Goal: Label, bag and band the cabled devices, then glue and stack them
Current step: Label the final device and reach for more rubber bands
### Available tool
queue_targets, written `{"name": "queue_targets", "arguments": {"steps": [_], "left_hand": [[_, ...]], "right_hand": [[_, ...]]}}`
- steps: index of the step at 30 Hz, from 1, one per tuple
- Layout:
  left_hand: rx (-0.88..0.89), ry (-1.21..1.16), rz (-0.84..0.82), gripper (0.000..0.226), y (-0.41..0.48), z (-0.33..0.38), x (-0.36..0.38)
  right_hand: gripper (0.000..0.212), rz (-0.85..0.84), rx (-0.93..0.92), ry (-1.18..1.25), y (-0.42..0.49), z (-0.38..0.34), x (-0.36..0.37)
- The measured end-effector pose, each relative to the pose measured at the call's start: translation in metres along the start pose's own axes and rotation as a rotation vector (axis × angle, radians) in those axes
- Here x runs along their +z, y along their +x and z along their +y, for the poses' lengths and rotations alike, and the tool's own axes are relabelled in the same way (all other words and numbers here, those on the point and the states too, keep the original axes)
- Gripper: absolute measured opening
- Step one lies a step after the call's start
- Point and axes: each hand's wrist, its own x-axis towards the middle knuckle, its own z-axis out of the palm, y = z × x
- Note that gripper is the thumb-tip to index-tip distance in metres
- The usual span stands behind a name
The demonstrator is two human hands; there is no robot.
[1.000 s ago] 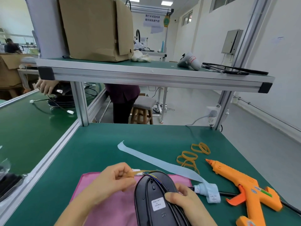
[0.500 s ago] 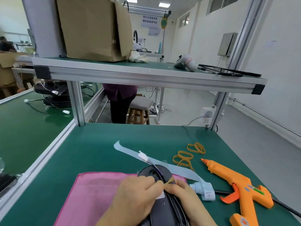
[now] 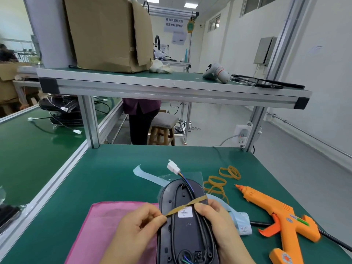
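On the head camera, your left hand (image 3: 141, 225) pinched the rubber band (image 3: 186, 204) taut at the black cabled device's (image 3: 182, 235) left edge, while your right hand (image 3: 219, 223) gripped its right side. The device lay at the workbench's (image 3: 114, 178) near edge, beside the pink cloth (image 3: 114, 225). I judged it best to seat the band flat over the cable (image 3: 187, 188)

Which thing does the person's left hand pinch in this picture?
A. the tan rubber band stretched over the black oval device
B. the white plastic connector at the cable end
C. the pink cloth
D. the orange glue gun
A: the left hand pinches the tan rubber band at the left edge of the black oval device, across which the band runs slantwise.
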Motion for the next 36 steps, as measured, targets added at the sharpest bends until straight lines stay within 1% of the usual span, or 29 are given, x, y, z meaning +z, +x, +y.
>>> {"name": "queue_targets", "arguments": {"steps": [2, 4, 6, 7, 8, 9, 10, 12, 13, 14, 15, 16, 18, 19, 21, 22, 23, 24, 25, 26, 28, 30, 32, 34, 36], "left_hand": [[0.139, 0.173, 0.009, 0.017, 0.001, 0.002, 0.0], [0.315, 0.377, 0.072, 0.02, 0.005, 0.004, 0.001], [0.497, 0.488, 0.119, 0.02, 0.01, 0.007, 0.001], [0.546, 0.511, 0.124, 0.019, 0.011, 0.006, 0.001], [0.53, 0.498, 0.117, 0.016, 0.012, 0.006, 0.003], [0.435, 0.42, 0.108, 0.014, 0.013, 0.004, 0.005], [0.272, 0.288, 0.092, 0.018, 0.011, 0.004, 0.009], [-0.109, -0.082, 0.066, 0.045, 0.008, 0.005, 0.02], [-0.245, -0.231, 0.071, 0.063, 0.007, 0.004, 0.026], [-0.328, -0.313, 0.085, 0.08, 0.008, 0.002, 0.031], [-0.378, -0.347, 0.101, 0.091, 0.009, 0.0, 0.035], [-0.401, -0.364, 0.119, 0.091, 0.011, -0.004, 0.038], [-0.412, -0.39, 0.121, 0.072, 0.015, -0.01, 0.04], [-0.413, -0.402, 0.11, 0.062, 0.016, -0.011, 0.039], [-0.405, -0.439, 0.089, 0.038, 0.016, -0.008, 0.036], [-0.405, -0.454, 0.083, 0.027, 0.016, -0.006, 0.035], [-0.402, -0.466, 0.077, 0.021, 0.015, -0.004, 0.034], [-0.391, -0.476, 0.071, 0.02, 0.014, -0.003, 0.034], [-0.38, -0.475, 0.069, 0.023, 0.013, -0.004, 0.035], [-0.375, -0.469, 0.067, 0.026, 0.013, -0.005, 0.035], [-0.372, -0.474, 0.068, 0.036, 0.012, -0.007, 0.035], [-0.352, -0.478, 0.043, 0.046, 0.012, -0.008, 0.035], [-0.334, -0.476, 0.022, 0.054, 0.012, -0.009, 0.034], [-0.324, -0.476, 0.02, 0.05, 0.011, -0.011, 0.033], [-0.32, -0.48, 0.012, 0.045, 0.01, -0.011, 0.033]], "right_hand": [[0.026, -0.016, 0.002, 0.002, -0.002, -0.002, 0.004], [0.035, -0.031, -0.001, 0.003, -0.005, -0.002, 0.007], [0.044, -0.036, -0.006, -0.016, -0.01, -0.002, 0.011], [0.048, -0.035, -0.004, -0.048, -0.012, -0.002, 0.013], [0.051, -0.031, -0.008, -0.074, -0.014, -0.002, 0.013], [0.052, -0.025, -0.01, -0.085, -0.015, -0.002, 0.013], [0.052, -0.021, -0.017, -0.089, -0.016, -0.002, 0.013], [0.05, -0.015, -0.043, -0.105, -0.02, -0.005, 0.015], [0.049, -0.018, -0.064, -0.121, -0.022, -0.007, 0.018], [0.049, -0.021, -0.091, -0.139, -0.024, -0.007, 0.021], [0.05, -0.018, -0.113, -0.156, -0.026, -0.009, 0.024], [0.052, -0.016, -0.132, -0.175, -0.028, -0.009, 0.025], [0.051, -0.046, -0.13, -0.21, -0.031, -0.011, 0.023], [0.045, -0.084, -0.112, -0.22, -0.032, -0.012, 0.02], [0.02, -0.143, -0.089, -0.208, -0.033, -0.016, 0.013], [0.013, -0.14, -0.099, -0.183, -0.032, -0.018, 0.01], [0.01, -0.117, -0.135, -0.152, -0.031, -0.02, 0.007], [0.007, -0.083, -0.212, -0.162, -0.03, -0.022, 0.005], [0.013, -0.059, -0.313, -0.226, -0.028, -0.026, 0.002], [0.021, -0.069, -0.412, -0.341, -0.027, -0.03, 0.0], [0.031, -0.154, -0.574, -0.638, -0.026, -0.04, -0.002], [0.024, -0.208, -0.682, -0.916, -0.023, -0.048, -0.003], [0.012, -0.22, -0.76, -1.106, -0.021, -0.056, -0.003], [0.007, -0.254, -0.798, -1.202, -0.02, -0.063, -0.003], [0.01, -0.304, -0.831, -1.233, -0.02, -0.068, -0.002]]}}
